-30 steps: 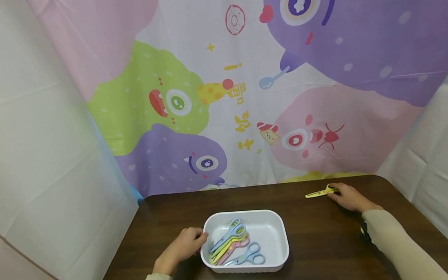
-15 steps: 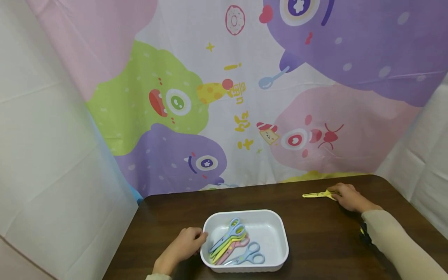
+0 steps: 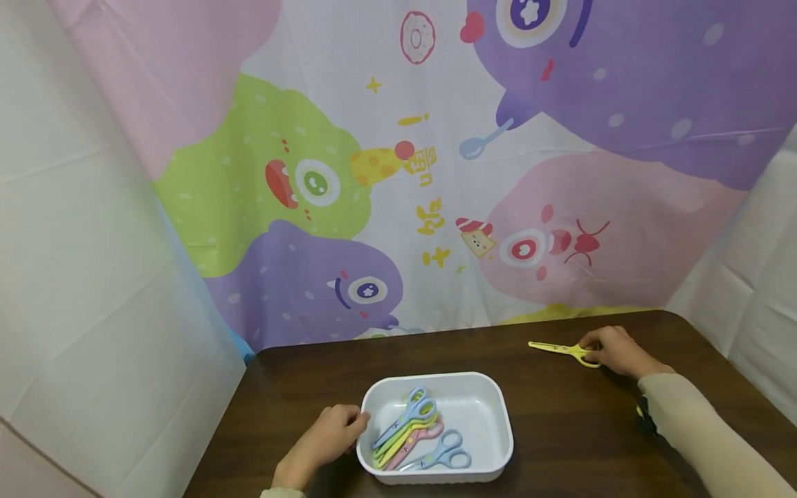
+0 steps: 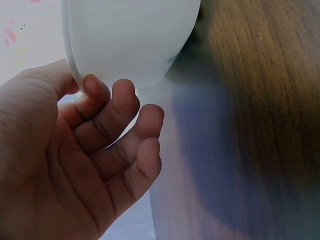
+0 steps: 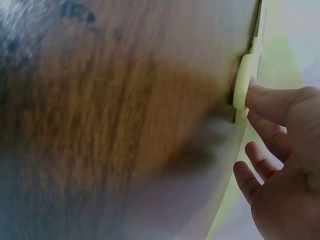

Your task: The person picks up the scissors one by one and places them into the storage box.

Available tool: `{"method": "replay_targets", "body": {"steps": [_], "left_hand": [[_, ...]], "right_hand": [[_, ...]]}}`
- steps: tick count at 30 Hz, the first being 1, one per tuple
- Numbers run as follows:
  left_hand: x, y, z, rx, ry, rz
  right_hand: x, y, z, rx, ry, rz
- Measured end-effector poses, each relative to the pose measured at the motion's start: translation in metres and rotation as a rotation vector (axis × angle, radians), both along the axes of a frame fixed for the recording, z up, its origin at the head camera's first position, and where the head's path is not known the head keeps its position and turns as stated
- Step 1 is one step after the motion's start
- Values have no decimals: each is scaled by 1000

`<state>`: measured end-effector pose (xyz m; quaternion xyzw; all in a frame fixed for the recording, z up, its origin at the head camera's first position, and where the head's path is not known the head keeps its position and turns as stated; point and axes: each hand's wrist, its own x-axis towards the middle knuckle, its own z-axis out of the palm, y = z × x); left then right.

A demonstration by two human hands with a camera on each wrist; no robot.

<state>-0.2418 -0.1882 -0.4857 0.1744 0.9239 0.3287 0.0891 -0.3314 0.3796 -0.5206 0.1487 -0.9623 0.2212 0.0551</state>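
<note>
At the table's far right lies a pair of yellow scissors [image 3: 554,348], its closed blades pointing left. My right hand [image 3: 618,351] pinches its handle; in the right wrist view the thumb and index finger meet at the yellow handle loop [image 5: 243,84], the other fingers loosely bent. My left hand [image 3: 328,437] grips the left rim of a white plastic bin [image 3: 482,423], with the thumb over the rim and curled fingers outside the wall [image 4: 130,42]. Inside the bin, on its left side, are blue scissors [image 3: 401,423], yellow-green ones under them, pink scissors [image 3: 416,443] and light blue scissors [image 3: 445,453].
The dark brown wooden table [image 3: 299,373] ends at a curtain [image 3: 436,297] printed with cartoon monsters. White cloth [image 3: 124,277] hangs along the left and right sides. A stretch of tabletop lies between the bin and the yellow scissors.
The yellow scissors have turned on the table: their tips swung left and slightly back, and the handle came a little toward me. My right hand turned with them. The left hand and bin stayed put.
</note>
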Motion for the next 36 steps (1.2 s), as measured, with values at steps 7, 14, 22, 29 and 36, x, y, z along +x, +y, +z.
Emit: {"method": "replay_targets", "body": {"steps": [7, 14, 22, 29, 36], "left_hand": [[1, 1, 1, 4, -1, 5], [2, 1, 2, 4, -3, 11], [0, 0, 0, 5, -13, -2], [0, 1, 0, 5, -14, -4], [0, 1, -1, 5, -7, -2]], "right_hand": [[1, -2, -2, 35, 15, 25], [1, -6, -1, 48, -2, 39], [-4, -15, 4, 8, -10, 146], [-5, -25, 12, 3, 31, 185], [-7, -35, 20, -21, 45, 220]]}}
